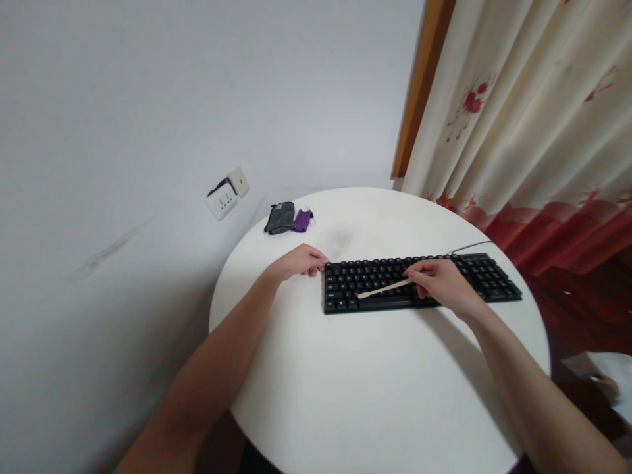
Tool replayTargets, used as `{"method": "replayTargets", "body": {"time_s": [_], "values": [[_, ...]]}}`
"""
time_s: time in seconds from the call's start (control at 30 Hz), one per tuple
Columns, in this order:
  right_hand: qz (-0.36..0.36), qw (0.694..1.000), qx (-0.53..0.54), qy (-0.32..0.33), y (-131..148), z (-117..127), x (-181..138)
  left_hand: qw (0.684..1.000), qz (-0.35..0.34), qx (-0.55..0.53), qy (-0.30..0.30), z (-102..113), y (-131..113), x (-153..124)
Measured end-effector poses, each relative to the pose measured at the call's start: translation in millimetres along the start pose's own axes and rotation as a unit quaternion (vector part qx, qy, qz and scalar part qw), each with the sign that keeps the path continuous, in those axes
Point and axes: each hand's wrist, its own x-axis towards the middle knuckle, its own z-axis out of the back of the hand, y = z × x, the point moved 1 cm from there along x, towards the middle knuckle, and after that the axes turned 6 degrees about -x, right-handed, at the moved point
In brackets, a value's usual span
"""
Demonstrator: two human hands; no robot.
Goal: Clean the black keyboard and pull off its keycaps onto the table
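Note:
A black keyboard (380, 303) lies flat on the round white table (345, 395). At its far left corner is my left hand (300, 261), with the fingers closed and the fingertips gripping the edge. My right hand (439, 282) is over the middle of the keyboard, pinching a thin cream-coloured stick (390, 288). The stick points left, and its slightly wider tip is down at the lower left keys. Whether that tip has bristles is too small to tell.
Near the table's far left edge lie a folded dark grey cloth (280, 218) and a small purple cloth (302, 221). The keyboard's cable (469, 247) trails off behind it. A wall with a socket (222, 201) borders the left; a patterned curtain (533, 118) hangs at the right.

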Motion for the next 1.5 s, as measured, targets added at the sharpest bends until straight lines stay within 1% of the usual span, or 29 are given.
{"method": "replayTargets", "body": {"time_s": [0.1, 0.33, 0.57, 0.7, 0.83, 0.97, 1.07, 1.3, 1.5], "values": [[0.008, 1.0, 0.004, -0.001, 1, -2, -1, 1.0, 0.001, 0.0, -0.001, -1, -2, -1], [0.024, 0.999, -0.012, 0.02, 4, -10, -2, 1.0, -0.001, 0.015, -0.001, -1, -3, -2], [0.017, 0.999, -0.029, 0.027, 3, -8, 0, 1.0, -0.007, 0.013, 0.004, -1, -4, -2], [0.013, 0.999, -0.033, 0.025, 0, -4, 0, 1.0, -0.005, 0.013, 0.001, -1, -4, -2], [-0.004, 0.999, -0.032, 0.033, -6, 7, 0, 1.0, 0.001, 0.01, -0.001, -2, -3, -2], [-0.018, 0.999, -0.032, 0.028, -14, 18, 1, 1.0, 0.001, 0.01, 0.0, -1, -3, -3], [-0.017, 0.999, -0.028, 0.035, -18, 21, 2, 1.0, 0.001, 0.01, -0.001, -1, -2, -2], [-0.014, 0.996, -0.071, 0.046, -14, 10, 1, 1.0, -0.001, 0.005, -0.001, 0, 0, 0], [0.008, 0.995, -0.081, 0.057, -6, 0, -3, 1.0, 0.008, 0.008, -0.005, -1, -4, -2]]}}
